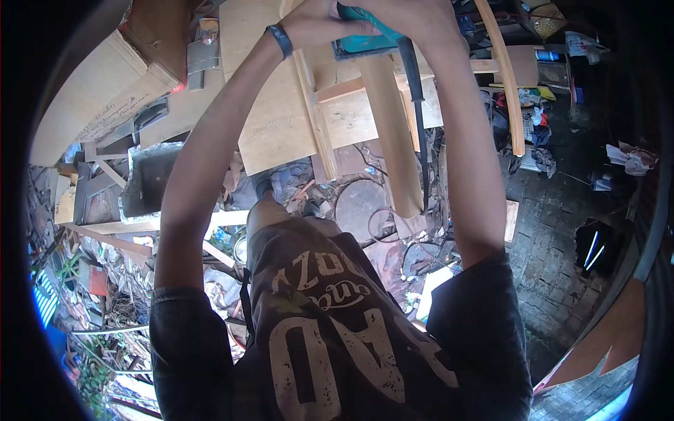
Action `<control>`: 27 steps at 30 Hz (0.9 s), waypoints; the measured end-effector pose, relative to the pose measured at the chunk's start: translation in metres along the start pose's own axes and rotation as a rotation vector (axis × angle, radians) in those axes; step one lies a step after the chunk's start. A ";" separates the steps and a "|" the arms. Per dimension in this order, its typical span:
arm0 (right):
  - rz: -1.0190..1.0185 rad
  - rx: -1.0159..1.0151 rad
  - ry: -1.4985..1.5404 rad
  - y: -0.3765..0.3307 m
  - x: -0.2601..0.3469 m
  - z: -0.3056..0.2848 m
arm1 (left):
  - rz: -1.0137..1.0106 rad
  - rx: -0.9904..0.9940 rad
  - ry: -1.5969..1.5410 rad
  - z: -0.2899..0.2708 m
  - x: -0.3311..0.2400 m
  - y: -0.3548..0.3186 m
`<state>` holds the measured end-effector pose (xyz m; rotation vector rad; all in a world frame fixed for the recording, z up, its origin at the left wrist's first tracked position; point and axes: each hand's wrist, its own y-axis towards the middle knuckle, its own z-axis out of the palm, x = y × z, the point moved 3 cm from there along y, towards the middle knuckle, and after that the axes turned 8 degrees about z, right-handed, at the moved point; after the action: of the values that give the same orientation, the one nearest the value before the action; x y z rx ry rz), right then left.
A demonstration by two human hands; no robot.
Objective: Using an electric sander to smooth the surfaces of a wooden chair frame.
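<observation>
At the top centre of the frame both hands grip a teal sander (pixel 365 41): the left hand (pixel 319 21) wraps its near end, the right hand (pixel 414 17) closes over the top (fingers partly cut off). It rests on a plank (pixel 393 133) above the plywood (pixel 281 119).

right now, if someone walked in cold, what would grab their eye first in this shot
Probably the teal power tool at the top centre, gripped by both the left hand and the right hand and pressed on a pale wooden plank, its black cord hanging down. Next, the light plywood panels under the arms, and the scrap-littered floor at lower left.
</observation>
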<state>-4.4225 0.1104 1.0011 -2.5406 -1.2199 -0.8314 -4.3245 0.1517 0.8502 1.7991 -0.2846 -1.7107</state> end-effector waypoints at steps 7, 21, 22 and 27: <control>0.131 -0.098 -0.277 -0.201 -0.010 -0.026 | 0.069 -0.048 0.004 0.149 -0.102 -0.118; 0.013 -0.175 -0.465 -0.077 0.004 0.017 | -0.084 -0.111 -0.168 0.059 -0.024 -0.070; -0.067 -0.190 -0.528 -0.050 0.006 0.025 | -0.119 -0.099 -0.110 0.035 -0.010 -0.049; -0.014 -0.076 -0.268 0.006 0.030 0.023 | 0.100 -0.084 -0.050 -0.009 0.020 -0.005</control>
<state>-4.3938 0.1357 0.9996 -2.7778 -1.3042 -0.5619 -4.3144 0.1472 0.8305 1.6561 -0.3134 -1.6743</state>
